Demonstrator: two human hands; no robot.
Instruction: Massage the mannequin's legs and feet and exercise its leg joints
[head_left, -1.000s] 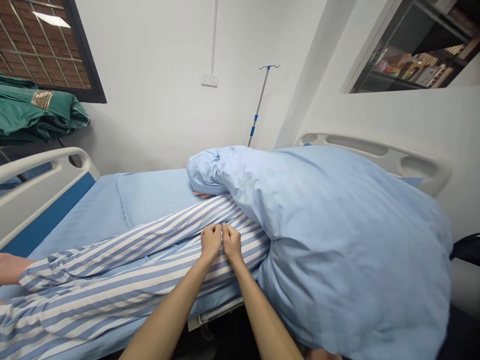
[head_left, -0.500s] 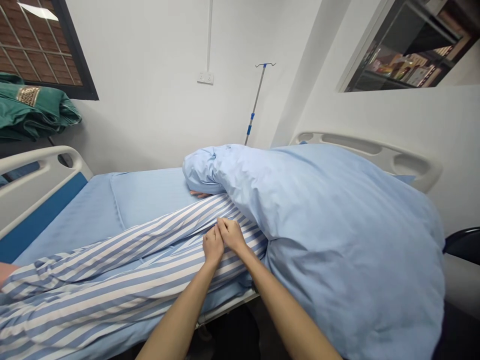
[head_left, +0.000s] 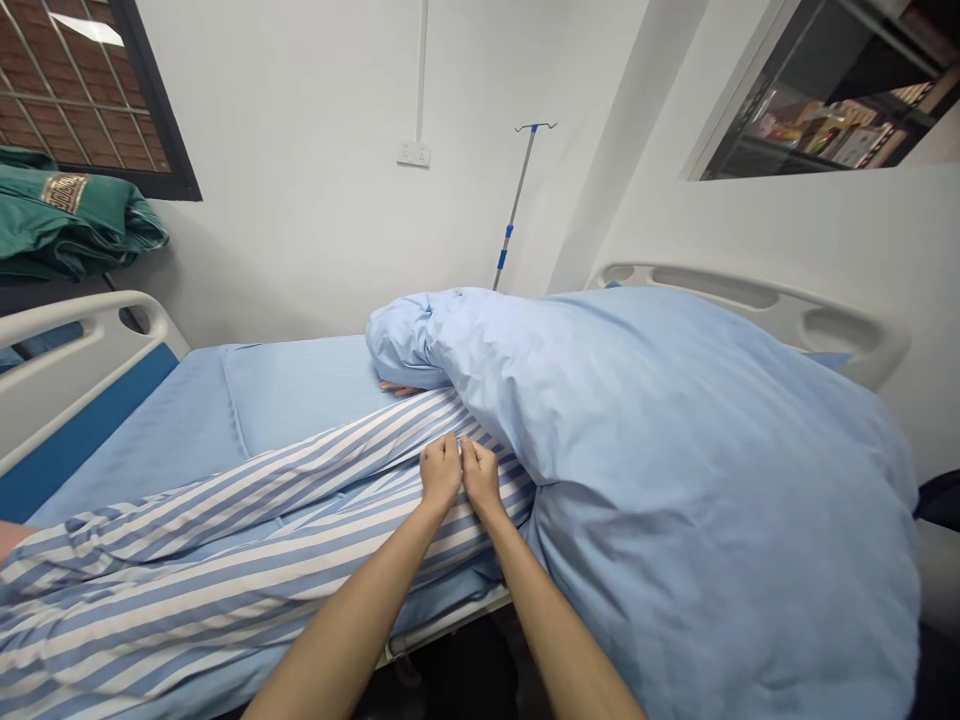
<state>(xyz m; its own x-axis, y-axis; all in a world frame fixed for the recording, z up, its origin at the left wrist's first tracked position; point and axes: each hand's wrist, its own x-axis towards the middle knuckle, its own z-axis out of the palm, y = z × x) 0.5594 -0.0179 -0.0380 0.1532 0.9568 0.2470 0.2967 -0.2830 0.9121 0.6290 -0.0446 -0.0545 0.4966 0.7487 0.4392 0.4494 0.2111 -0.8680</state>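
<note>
My left hand [head_left: 441,472] is curled into a fist, thumb side up, over the upper leg of a person lying on the bed. Close at its right, my right hand [head_left: 480,472] makes a matching fist, with a narrow gap between the two. No object shows in either one. Beneath them are blue-and-white striped trousers [head_left: 300,560], whose cloth is not visibly pulled up. Whether the fists press on the leg or hover just over it, I cannot tell. A light blue quilt [head_left: 660,430] hides the person's upper body, except for some fingers [head_left: 400,388] at its edge.
The bed's blue sheet [head_left: 300,385] runs to a white-and-blue end board [head_left: 90,400] at left; a white board [head_left: 810,315] stands at right. A drip stand [head_left: 517,200] rises behind the bed. Green fabric [head_left: 90,220] lies below the barred window [head_left: 75,90].
My fists have shifted slightly right in view. Earlier they touched, the right one tilted over toward the left; now they stand upright side by side, a little apart.
</note>
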